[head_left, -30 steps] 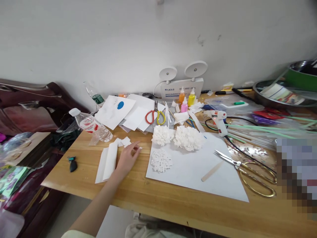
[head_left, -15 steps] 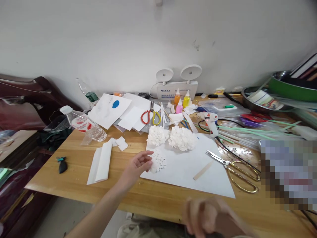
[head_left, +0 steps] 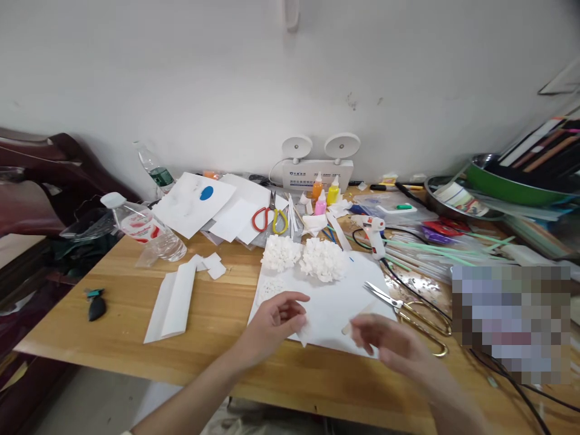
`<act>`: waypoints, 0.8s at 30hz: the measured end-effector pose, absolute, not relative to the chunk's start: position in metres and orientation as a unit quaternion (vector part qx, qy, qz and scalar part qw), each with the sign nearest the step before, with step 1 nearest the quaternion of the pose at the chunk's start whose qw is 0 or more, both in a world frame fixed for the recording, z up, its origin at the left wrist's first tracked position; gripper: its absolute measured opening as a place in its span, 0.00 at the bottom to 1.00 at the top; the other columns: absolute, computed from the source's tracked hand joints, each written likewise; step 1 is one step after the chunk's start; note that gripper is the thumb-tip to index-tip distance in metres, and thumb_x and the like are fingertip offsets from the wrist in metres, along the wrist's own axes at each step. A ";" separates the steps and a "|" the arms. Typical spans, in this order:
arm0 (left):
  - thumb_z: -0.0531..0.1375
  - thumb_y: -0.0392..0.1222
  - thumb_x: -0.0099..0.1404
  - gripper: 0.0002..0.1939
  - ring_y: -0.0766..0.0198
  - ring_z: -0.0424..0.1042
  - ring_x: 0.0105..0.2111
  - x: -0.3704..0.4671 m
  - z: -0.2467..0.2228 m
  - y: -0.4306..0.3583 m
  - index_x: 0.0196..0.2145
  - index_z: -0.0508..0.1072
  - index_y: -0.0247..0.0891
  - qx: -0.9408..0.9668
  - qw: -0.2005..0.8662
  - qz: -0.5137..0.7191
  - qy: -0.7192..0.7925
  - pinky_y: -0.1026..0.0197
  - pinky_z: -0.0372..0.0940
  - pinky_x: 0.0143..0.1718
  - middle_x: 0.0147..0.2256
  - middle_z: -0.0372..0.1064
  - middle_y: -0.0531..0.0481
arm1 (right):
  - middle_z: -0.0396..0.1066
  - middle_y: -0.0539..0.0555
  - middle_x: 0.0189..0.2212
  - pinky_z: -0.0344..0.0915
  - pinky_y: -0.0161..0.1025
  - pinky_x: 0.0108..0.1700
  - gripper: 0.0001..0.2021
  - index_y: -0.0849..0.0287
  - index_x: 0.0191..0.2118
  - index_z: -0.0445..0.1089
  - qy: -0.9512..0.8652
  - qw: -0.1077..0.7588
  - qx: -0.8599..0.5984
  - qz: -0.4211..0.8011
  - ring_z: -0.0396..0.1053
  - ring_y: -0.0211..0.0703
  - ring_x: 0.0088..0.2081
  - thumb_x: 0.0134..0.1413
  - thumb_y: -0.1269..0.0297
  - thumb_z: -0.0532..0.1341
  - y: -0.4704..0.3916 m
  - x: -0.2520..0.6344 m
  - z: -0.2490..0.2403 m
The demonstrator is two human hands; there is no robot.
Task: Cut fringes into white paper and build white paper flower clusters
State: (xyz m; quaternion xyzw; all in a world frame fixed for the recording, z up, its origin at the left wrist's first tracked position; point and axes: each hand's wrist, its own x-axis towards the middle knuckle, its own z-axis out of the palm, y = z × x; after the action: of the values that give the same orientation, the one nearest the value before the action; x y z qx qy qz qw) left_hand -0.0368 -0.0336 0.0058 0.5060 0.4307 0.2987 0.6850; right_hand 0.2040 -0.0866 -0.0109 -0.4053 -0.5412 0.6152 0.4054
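Note:
My left hand (head_left: 281,319) is over the front of the white sheet (head_left: 333,302), its thumb and fingers curled around a small white paper piece (head_left: 304,334). My right hand (head_left: 389,343) hovers to the right with fingers apart and nothing seen in them. Beside its fingertips lies a flat wooden stick (head_left: 347,329), partly covered by the hand. Behind the hands, two fluffy clusters of white paper bits (head_left: 322,260) rest on the sheet. Small white scraps (head_left: 270,290) lie left of them. Gold-handled scissors (head_left: 399,304) lie partly open to the right.
A hot glue gun (head_left: 374,232) with a black cable stands behind the scissors. Red-and-yellow scissors (head_left: 270,219), paint bottles (head_left: 321,204) and loose papers (head_left: 193,205) are at the back. On the left are a water bottle (head_left: 147,229), folded paper (head_left: 171,305) and a black-and-teal object (head_left: 96,308).
My left hand has moved right from the white scraps, now with a small white piece at its fingertips. My right hand has risen from the table's front edge and opened. The view has shifted slightly.

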 end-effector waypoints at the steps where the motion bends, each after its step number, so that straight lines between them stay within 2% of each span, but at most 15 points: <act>1: 0.62 0.45 0.54 0.16 0.67 0.63 0.31 -0.032 0.005 -0.035 0.41 0.69 0.40 0.509 0.689 0.299 0.421 0.64 0.60 0.32 0.30 0.64 0.51 | 0.69 0.57 0.38 0.63 0.41 0.36 0.22 0.54 0.47 0.66 -0.527 0.392 -0.438 0.614 0.66 0.45 0.36 0.48 0.48 0.59 -0.084 0.192 -0.011; 3: 0.60 0.45 0.55 0.15 0.67 0.64 0.31 -0.024 0.005 -0.038 0.42 0.69 0.41 0.526 0.682 0.304 0.406 0.64 0.60 0.33 0.31 0.65 0.51 | 0.69 0.59 0.39 0.63 0.41 0.35 0.24 0.58 0.46 0.67 -0.516 0.373 -0.475 0.607 0.66 0.46 0.36 0.43 0.50 0.63 -0.078 0.169 -0.011; 6: 0.60 0.45 0.56 0.15 0.66 0.65 0.33 -0.017 0.005 -0.038 0.42 0.69 0.40 0.553 0.652 0.320 0.409 0.63 0.61 0.36 0.32 0.66 0.49 | 0.69 0.55 0.30 0.62 0.39 0.35 0.15 0.61 0.34 0.70 -0.501 0.357 -0.510 0.601 0.65 0.43 0.31 0.47 0.53 0.61 -0.074 0.149 -0.010; 8: 0.60 0.45 0.56 0.15 0.65 0.65 0.34 -0.016 0.004 -0.037 0.41 0.70 0.40 0.551 0.645 0.329 0.414 0.62 0.60 0.38 0.32 0.66 0.49 | 0.67 0.52 0.25 0.60 0.37 0.33 0.14 0.61 0.27 0.69 -0.497 0.363 -0.523 0.590 0.62 0.40 0.29 0.49 0.53 0.60 -0.072 0.145 -0.010; 13: 0.61 0.45 0.55 0.17 0.64 0.66 0.34 -0.014 0.000 -0.035 0.43 0.67 0.38 0.534 0.676 0.328 0.388 0.61 0.61 0.38 0.33 0.67 0.48 | 0.63 0.49 0.22 0.56 0.34 0.28 0.13 0.61 0.27 0.67 -0.458 0.404 -0.526 0.592 0.59 0.36 0.25 0.48 0.54 0.60 -0.072 0.147 -0.009; 17: 0.62 0.44 0.53 0.19 0.65 0.66 0.33 -0.011 -0.002 -0.037 0.43 0.68 0.38 0.538 0.675 0.326 0.387 0.62 0.61 0.36 0.32 0.66 0.49 | 0.61 0.48 0.19 0.55 0.34 0.27 0.14 0.61 0.24 0.66 -0.400 0.447 -0.534 0.597 0.57 0.36 0.24 0.43 0.54 0.63 -0.075 0.144 -0.008; 21: 0.64 0.42 0.51 0.23 0.66 0.65 0.33 -0.010 -0.001 -0.039 0.45 0.67 0.38 0.545 0.674 0.316 0.385 0.62 0.61 0.36 0.34 0.65 0.49 | 0.60 0.47 0.18 0.55 0.34 0.27 0.15 0.60 0.23 0.65 -0.381 0.453 -0.548 0.591 0.57 0.36 0.23 0.42 0.52 0.63 -0.078 0.144 -0.011; 24: 0.64 0.42 0.50 0.24 0.68 0.64 0.30 -0.010 0.002 -0.039 0.45 0.67 0.38 0.556 0.662 0.301 0.402 0.64 0.61 0.33 0.30 0.65 0.51 | 0.60 0.47 0.18 0.56 0.35 0.27 0.16 0.60 0.23 0.65 -0.379 0.457 -0.553 0.585 0.57 0.36 0.23 0.43 0.51 0.63 -0.080 0.145 -0.012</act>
State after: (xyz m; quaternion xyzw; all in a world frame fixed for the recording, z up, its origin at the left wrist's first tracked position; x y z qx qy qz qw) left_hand -0.0102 -0.0392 0.0016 0.5561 0.4021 0.3006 0.6624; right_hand 0.1450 -0.0797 -0.0125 -0.5531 -0.3787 0.5846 0.4571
